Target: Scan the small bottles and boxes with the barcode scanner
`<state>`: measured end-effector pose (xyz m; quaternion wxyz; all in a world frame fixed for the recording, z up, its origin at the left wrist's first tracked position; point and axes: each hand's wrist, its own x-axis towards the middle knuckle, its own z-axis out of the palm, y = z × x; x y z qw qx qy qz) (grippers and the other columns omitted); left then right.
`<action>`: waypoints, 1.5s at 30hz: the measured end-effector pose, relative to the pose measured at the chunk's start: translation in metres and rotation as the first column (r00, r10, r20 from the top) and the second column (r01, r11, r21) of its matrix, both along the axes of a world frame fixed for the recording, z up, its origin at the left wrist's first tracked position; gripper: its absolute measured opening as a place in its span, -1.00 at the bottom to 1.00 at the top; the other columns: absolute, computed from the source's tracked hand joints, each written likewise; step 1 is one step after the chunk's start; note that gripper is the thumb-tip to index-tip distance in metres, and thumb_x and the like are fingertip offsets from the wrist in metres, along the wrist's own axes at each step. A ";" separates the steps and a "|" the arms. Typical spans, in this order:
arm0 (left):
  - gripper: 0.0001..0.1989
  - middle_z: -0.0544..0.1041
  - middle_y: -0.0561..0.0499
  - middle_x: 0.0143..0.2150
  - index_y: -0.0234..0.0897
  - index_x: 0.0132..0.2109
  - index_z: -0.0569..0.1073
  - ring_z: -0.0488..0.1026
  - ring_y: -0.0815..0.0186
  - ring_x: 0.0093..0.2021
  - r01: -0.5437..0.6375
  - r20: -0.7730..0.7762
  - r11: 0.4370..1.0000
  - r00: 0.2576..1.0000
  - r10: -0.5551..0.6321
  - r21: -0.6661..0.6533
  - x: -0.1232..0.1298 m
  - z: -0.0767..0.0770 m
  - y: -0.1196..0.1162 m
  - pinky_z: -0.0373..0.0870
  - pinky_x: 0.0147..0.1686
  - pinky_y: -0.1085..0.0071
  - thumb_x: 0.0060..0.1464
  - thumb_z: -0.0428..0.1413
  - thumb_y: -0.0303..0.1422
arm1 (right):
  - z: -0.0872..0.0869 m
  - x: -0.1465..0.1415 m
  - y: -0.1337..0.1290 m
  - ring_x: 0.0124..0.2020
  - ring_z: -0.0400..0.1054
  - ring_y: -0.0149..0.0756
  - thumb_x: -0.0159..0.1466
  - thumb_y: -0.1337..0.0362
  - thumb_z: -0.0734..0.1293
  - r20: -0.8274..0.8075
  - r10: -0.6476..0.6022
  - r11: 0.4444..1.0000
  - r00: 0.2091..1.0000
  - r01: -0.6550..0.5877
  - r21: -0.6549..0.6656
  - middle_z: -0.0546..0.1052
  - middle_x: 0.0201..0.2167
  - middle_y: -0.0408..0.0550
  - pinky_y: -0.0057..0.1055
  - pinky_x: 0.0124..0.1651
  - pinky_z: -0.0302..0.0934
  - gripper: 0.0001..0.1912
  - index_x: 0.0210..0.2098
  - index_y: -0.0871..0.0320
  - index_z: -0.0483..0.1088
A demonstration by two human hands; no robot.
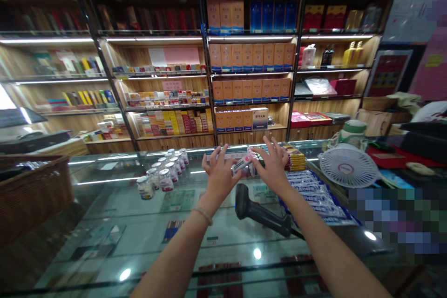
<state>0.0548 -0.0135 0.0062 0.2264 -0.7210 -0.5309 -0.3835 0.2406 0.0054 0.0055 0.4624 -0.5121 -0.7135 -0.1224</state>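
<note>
Over the glass counter (139,223), a small white and pink stick-shaped pack (241,163) with dark lettering lies between my two hands. My left hand (220,174) pinches its left end with thumb and forefinger, the other fingers raised. At the pack's right end are the thumb and forefinger of my right hand (273,165), its remaining fingers spread upward. More small packs sit just behind my right hand, partly hidden by it. Below both hands, a black barcode scanner (261,214) rests on the glass.
Rows of small lidded jars (166,180) stand left of my hands. Blue-and-white packets (314,193) and yellow packs (296,158) lie at right, near a white fan (349,166). A wicker basket (38,195) is at far left. Behind the counter rise stocked shelves (249,74).
</note>
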 end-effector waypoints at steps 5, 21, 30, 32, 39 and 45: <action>-0.80 0.25 -0.07 0.41 -0.11 -0.15 0.57 0.11 -0.11 0.39 0.005 -0.036 1.000 0.999 -0.005 0.009 -0.004 0.001 0.000 -0.33 0.35 -0.23 0.04 0.28 -0.23 | 0.000 0.003 -0.004 0.46 -0.18 0.01 0.33 0.20 0.26 0.121 0.011 1.000 0.993 -0.013 0.019 0.08 0.45 -0.07 0.16 0.37 -0.36 -0.64 0.10 -0.14 0.46; -0.80 0.24 -0.03 0.42 -0.08 -0.12 0.50 0.16 -0.03 0.39 0.066 -0.157 0.995 0.986 -0.053 0.075 -0.010 -0.001 -0.001 -0.45 0.39 -0.18 0.08 0.24 -0.27 | -0.001 0.005 -0.006 0.45 -0.17 0.08 0.28 0.08 0.32 0.193 0.074 0.997 0.978 -0.068 -0.037 0.13 0.43 -0.01 0.17 0.37 -0.39 -0.68 -0.01 -0.03 0.52; -0.77 0.23 -0.06 0.42 -0.08 -0.12 0.51 0.15 -0.03 0.38 0.023 -0.151 0.997 0.988 -0.012 0.073 -0.011 -0.001 0.000 -0.39 0.38 -0.15 0.04 0.29 -0.27 | -0.002 0.003 -0.003 0.45 -0.17 0.06 0.28 0.13 0.35 0.148 0.115 0.992 0.982 -0.105 -0.071 0.14 0.43 -0.02 0.22 0.35 -0.33 -0.82 -0.18 0.00 0.53; -0.71 0.23 -0.08 0.42 -0.07 -0.08 0.52 0.15 -0.05 0.38 0.016 -0.121 0.998 0.993 -0.009 0.062 -0.011 0.000 0.000 -0.35 0.38 -0.16 0.02 0.31 -0.26 | -0.001 0.004 -0.003 0.45 -0.16 0.07 0.27 0.16 0.35 0.138 0.107 0.994 0.985 -0.101 -0.047 0.16 0.42 0.00 0.22 0.34 -0.32 -0.82 -0.16 0.01 0.53; -0.65 0.18 -0.12 0.44 -0.01 -0.02 0.56 0.08 -0.10 0.41 -0.005 -0.032 0.999 0.999 0.006 0.033 -0.015 0.004 0.000 -0.20 0.35 -0.22 0.00 0.32 -0.20 | -0.002 0.011 0.001 0.46 -0.20 0.08 0.27 0.19 0.37 0.126 0.112 0.994 0.986 -0.112 -0.007 0.15 0.42 -0.02 0.25 0.33 -0.32 -0.85 -0.17 -0.02 0.54; -0.86 0.25 -0.05 0.41 -0.07 -0.23 0.57 0.11 -0.07 0.40 0.056 -0.060 0.998 0.997 -0.054 0.038 -0.016 0.001 0.003 -0.25 0.35 -0.23 0.02 0.31 -0.24 | 0.000 0.009 -0.003 0.47 -0.22 0.08 0.30 0.18 0.36 0.170 0.075 0.997 0.983 -0.076 -0.004 0.11 0.44 -0.03 0.26 0.34 -0.29 -0.84 -0.13 -0.05 0.53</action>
